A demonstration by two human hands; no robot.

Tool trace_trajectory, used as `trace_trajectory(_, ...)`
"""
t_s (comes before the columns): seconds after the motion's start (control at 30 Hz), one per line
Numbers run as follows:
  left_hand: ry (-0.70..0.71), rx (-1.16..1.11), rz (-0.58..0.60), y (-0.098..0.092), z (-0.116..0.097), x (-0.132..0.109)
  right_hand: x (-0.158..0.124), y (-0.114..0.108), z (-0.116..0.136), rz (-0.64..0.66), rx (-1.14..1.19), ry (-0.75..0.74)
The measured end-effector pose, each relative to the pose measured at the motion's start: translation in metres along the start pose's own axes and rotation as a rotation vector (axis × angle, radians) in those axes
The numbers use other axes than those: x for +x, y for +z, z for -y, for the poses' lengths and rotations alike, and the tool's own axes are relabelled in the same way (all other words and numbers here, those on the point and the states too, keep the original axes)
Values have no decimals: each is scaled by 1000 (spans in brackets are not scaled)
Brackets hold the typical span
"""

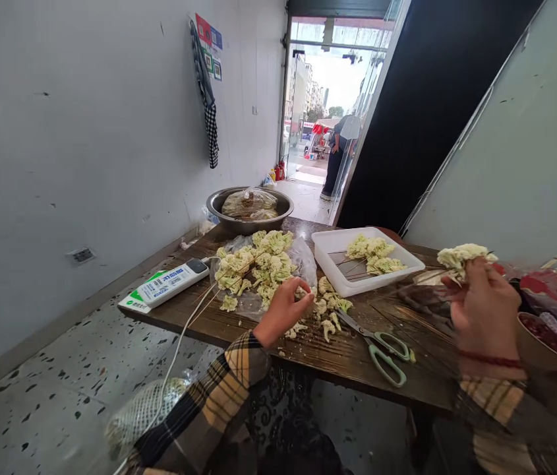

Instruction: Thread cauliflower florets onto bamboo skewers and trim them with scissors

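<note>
My right hand (pixel 488 303), slightly blurred, is raised at the right and closed on a pale cauliflower piece (pixel 462 256). Over the middle of the table, my left hand (pixel 288 309) has its fingers curled with thumb and forefinger close together; whatever may be between them is too small to make out. Just beyond it a heap of cauliflower florets (pixel 271 260) lies on a clear plastic bag (pixel 302 257). Small loose florets (pixel 328 324) lie beside that hand. Scissors with green handles (pixel 381 349) rest on the wood, blades toward the loose florets.
A white tray (pixel 320 258) holds cauliflower on thin sticks. Behind the heap stands a metal basin (pixel 213 210) with a bagged bundle. A white power-strip-like box (pixel 167 288) trails a cable. Right are thin skewers (pixel 421 320) and a bowl (pixel 550 346). A netted sack (pixel 144 412) lies on the floor.
</note>
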State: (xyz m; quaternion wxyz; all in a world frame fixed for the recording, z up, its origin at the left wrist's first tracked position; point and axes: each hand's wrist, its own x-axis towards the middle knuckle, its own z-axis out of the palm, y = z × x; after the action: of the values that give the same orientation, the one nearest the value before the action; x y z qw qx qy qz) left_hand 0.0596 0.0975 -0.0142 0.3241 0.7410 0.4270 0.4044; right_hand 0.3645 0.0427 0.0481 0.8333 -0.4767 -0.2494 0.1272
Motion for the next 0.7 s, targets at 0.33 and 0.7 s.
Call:
trace_trajectory(0.33, 197, 82, -92, 14, 11, 20, -91, 21, -18, 889, -529, -18)
trace_trajectory(0.7, -140, -496, 182, 8, -19, -20, -128, 33, -29, 946, -454, 67)
